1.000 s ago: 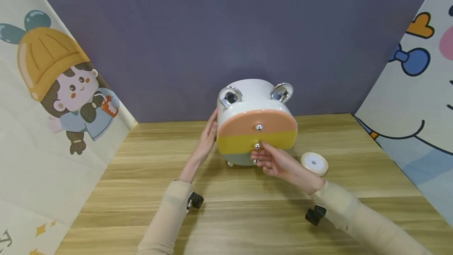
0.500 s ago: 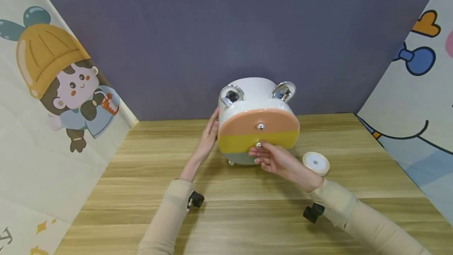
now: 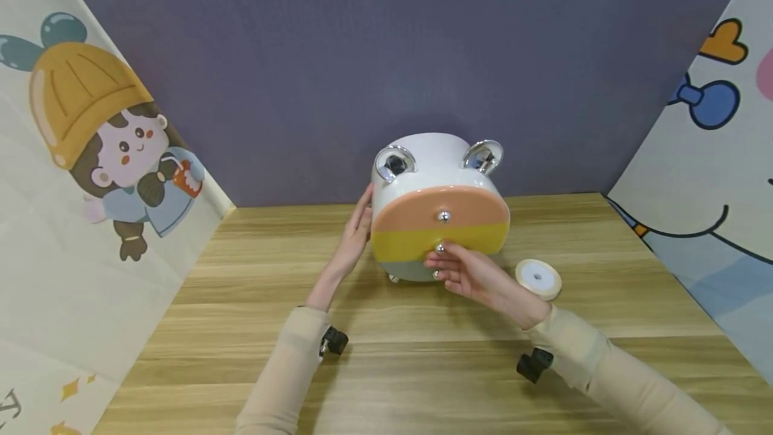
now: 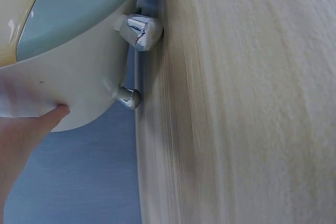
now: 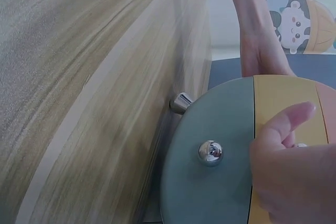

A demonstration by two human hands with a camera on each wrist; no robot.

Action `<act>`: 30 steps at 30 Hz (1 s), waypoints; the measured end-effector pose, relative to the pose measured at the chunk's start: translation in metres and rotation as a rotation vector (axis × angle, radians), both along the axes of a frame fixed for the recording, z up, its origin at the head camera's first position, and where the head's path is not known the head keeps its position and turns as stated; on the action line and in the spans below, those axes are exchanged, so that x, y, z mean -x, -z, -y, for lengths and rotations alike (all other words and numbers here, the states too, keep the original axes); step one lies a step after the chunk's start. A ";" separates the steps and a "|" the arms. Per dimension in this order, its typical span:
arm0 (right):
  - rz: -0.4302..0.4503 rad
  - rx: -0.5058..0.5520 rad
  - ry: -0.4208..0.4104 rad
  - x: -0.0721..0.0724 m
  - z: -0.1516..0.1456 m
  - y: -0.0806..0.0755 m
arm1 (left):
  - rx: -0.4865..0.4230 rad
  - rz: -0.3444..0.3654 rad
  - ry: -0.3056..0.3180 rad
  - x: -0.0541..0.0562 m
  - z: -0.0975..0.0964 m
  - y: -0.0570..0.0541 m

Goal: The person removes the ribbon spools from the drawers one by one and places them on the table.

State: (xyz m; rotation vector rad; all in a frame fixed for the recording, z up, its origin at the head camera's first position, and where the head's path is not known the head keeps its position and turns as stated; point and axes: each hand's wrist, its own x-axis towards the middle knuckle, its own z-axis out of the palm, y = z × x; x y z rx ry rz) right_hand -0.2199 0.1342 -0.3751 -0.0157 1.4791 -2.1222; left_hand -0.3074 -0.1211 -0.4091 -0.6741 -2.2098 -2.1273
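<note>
All drawers (image 3: 404, 211) of the eared cabinet (image 3: 433, 163) look closed; left hand (image 3: 351, 240) rests straight-fingered against it; right hand (image 3: 470, 276) is at the middle knob (image 3: 439, 248), whether pinching I cannot tell.

Left forearm (image 3: 286, 371) points forward, left hand (image 3: 352, 242) with fingers extended; right forearm (image 3: 622, 371) slants inward, right hand (image 3: 474, 275) with thumb extended above loosely bent fingers
</note>
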 end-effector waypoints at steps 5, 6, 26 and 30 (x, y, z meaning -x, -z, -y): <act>0.019 0.004 0.006 -0.003 -0.001 0.001 | 0.001 0.003 0.003 0.000 0.000 0.000; 0.025 0.005 0.008 -0.003 -0.001 0.001 | 0.003 0.004 0.002 0.000 0.000 0.000; 0.035 0.052 0.009 -0.020 -0.002 0.003 | 0.013 0.024 0.001 -0.002 0.000 -0.003; 0.037 0.048 0.011 -0.025 -0.003 0.003 | 0.023 0.001 -0.013 0.000 0.000 0.000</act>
